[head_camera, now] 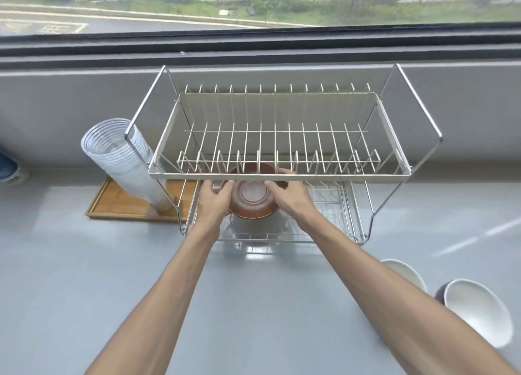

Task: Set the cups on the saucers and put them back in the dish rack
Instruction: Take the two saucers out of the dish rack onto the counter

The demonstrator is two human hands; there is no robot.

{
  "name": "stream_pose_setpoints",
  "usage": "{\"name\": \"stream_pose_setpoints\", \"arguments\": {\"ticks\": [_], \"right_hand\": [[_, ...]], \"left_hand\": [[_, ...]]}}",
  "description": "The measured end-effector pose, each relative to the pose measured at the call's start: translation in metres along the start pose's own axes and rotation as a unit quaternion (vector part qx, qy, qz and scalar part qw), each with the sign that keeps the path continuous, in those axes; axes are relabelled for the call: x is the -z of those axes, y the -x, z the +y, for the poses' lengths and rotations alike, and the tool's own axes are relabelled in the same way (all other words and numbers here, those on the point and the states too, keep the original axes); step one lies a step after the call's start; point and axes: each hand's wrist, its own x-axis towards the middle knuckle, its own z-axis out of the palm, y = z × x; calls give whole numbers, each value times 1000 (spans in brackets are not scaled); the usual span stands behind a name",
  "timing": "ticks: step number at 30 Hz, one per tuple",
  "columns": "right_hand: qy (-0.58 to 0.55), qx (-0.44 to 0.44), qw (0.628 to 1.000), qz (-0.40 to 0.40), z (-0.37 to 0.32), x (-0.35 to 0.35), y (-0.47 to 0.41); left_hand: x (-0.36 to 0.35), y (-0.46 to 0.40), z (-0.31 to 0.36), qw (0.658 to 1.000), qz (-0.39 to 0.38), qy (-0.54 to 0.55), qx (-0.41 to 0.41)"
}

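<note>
A brown saucer [253,205] with a pale centre is held over the lower tier of a two-tier wire dish rack [279,174], just under the front rail of the upper tier. A second brown rim shows behind it beneath that rail, though whether it is a cup or another saucer cannot be told. The left hand [214,198] has its grip clamped on the saucer's left edge, and the right hand [287,191] has its grip clamped on the right edge, fingers curled over the rim. Both bare forearms reach in from the bottom of the view. The upper tier, a cream tray with rows of upright prongs, holds nothing. The lower wire tier [332,205] shows only bare wires to the right of the hands. Near the right forearm, two cups [476,312] with white insides stand on the grey bench [84,276], well apart from the rack; the nearer one is brown outside. To the left of the rack, a tall stack of clear plastic cups [121,157] leans on a wooden tray [118,202]. Behind the rack runs a grey ledge under a wide window.
</note>
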Motion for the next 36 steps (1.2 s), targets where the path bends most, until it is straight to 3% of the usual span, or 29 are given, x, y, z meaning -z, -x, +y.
{"name": "stream_pose_setpoints", "arguments": {"ticks": [17, 36], "right_hand": [[-22, 4, 999, 42, 36, 34, 112], [-45, -65, 992, 101, 143, 51, 257]], "left_hand": [[9, 110, -25, 998, -62, 1, -9], [5, 240, -121, 991, -126, -43, 10]]}}
